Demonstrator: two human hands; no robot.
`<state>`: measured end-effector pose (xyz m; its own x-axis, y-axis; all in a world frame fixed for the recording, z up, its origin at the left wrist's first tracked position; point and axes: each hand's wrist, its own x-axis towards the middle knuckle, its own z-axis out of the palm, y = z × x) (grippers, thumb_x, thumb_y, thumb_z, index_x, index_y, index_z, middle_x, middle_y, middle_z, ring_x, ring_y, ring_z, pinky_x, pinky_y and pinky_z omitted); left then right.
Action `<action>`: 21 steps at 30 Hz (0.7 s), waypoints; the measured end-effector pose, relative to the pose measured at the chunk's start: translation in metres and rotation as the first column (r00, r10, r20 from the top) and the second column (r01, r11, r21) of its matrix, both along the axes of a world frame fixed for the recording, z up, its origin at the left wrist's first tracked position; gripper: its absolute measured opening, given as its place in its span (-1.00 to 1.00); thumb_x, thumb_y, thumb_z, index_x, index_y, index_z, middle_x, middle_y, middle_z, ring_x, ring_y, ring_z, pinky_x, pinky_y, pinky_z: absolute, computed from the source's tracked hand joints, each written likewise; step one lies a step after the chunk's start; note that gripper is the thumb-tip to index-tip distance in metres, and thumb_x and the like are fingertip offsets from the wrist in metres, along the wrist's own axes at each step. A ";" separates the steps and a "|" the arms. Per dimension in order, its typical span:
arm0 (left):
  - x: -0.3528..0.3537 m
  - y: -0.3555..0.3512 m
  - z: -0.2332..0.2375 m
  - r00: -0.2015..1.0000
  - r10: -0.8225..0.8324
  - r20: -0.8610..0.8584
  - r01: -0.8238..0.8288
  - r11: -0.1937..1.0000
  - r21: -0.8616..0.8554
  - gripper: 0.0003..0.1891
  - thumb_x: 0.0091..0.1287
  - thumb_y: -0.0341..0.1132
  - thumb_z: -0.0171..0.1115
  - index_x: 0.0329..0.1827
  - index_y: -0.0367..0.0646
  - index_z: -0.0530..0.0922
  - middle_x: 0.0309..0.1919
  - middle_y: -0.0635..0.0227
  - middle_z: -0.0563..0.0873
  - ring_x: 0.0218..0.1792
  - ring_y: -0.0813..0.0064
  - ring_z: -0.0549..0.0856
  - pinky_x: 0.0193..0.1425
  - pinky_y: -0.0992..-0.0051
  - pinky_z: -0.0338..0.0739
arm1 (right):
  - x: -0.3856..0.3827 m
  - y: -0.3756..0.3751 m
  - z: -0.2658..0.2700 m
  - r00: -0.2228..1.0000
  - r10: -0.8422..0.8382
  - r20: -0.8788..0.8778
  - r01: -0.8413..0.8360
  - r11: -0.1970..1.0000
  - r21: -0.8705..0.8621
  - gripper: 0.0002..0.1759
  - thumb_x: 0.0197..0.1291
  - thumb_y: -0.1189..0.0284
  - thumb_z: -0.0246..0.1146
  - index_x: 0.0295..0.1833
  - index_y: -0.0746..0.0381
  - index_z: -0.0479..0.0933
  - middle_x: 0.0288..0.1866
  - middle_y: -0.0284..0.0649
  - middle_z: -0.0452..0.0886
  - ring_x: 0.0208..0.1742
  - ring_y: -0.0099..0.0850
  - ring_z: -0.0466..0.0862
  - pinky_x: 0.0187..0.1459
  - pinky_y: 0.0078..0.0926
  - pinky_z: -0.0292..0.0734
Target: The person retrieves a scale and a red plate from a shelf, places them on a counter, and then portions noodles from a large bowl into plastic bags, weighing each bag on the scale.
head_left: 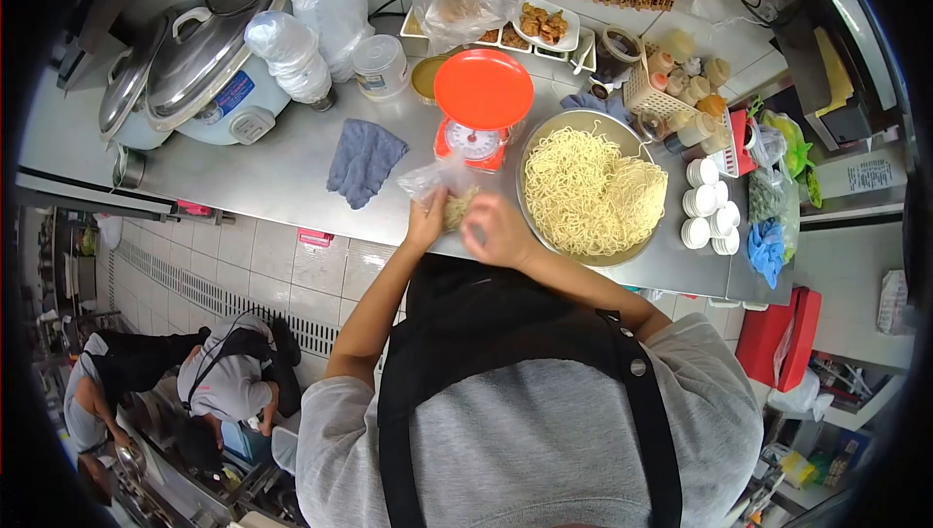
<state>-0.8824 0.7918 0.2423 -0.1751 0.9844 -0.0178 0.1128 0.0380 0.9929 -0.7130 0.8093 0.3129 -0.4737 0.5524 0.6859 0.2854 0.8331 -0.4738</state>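
The left hand (pixel 426 223) is closed on a clear plastic bag (pixel 434 178) at the near edge of the steel counter (pixel 292 203), with what looks like a small portion of noodles (pixel 460 208) inside. The right hand (pixel 498 230) is just beside the bag, its fingers partly curled; blur hides whether it grips anything.

So one portion appears bagged, and the top of the bag doesn't look tied (though the film is hard to read). Far more noodles lie loose and unbagged in the big round bowl (pixel 526 200), to the right of the hands.

The red dial scale (pixel 473 142), under its orange-red pan (pixel 483 89), stands just beyond the bag. A grey-blue cloth (pixel 365 161) lies to its left, and stacks of small white cups (pixel 702 202) stand to the right of the bowl.
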 end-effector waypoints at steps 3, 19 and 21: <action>-0.003 0.011 0.008 0.993 0.110 -0.031 -0.111 0.993 -0.029 -0.66 0.42 -0.23 -0.05 -0.36 -0.32 0.55 -0.57 0.29 0.58 -0.47 0.60 0.49 -0.36 0.48 0.41 | -0.003 -0.008 -0.025 0.953 0.266 0.147 -0.270 0.963 0.002 -0.53 -0.10 0.44 0.33 0.00 0.11 0.38 -0.05 -0.15 0.41 0.00 -0.20 0.46 -0.03 -0.21 0.42; -0.018 0.000 -0.069 0.921 0.017 0.389 0.031 0.993 -0.118 -0.68 0.48 -0.20 -0.13 -0.19 -0.23 0.53 -0.37 0.33 0.63 -0.35 0.60 0.59 -0.24 0.56 0.51 | -0.023 0.006 -0.089 0.950 0.204 0.238 -0.088 0.902 -0.422 -0.71 0.16 0.41 0.16 0.01 0.22 0.43 -0.03 -0.10 0.49 0.06 -0.10 0.45 0.07 -0.25 0.40; -0.023 -0.003 -0.061 0.796 -0.070 0.601 0.144 0.987 -0.075 -0.69 0.49 -0.19 -0.16 -0.13 -0.22 0.50 -0.34 0.31 0.63 -0.33 0.57 0.60 -0.20 0.54 0.51 | -0.029 0.005 -0.086 0.971 0.126 0.202 0.001 0.847 -0.532 -0.73 0.17 0.41 0.16 -0.03 0.25 0.42 -0.05 -0.06 0.50 0.01 -0.04 0.48 0.03 -0.23 0.43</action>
<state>-0.9059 0.7891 0.1813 0.0126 0.9810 -0.1936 -0.4887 0.1750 0.8547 -0.7422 0.8146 0.2271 -0.6230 0.7625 0.1747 0.3908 0.4968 -0.7749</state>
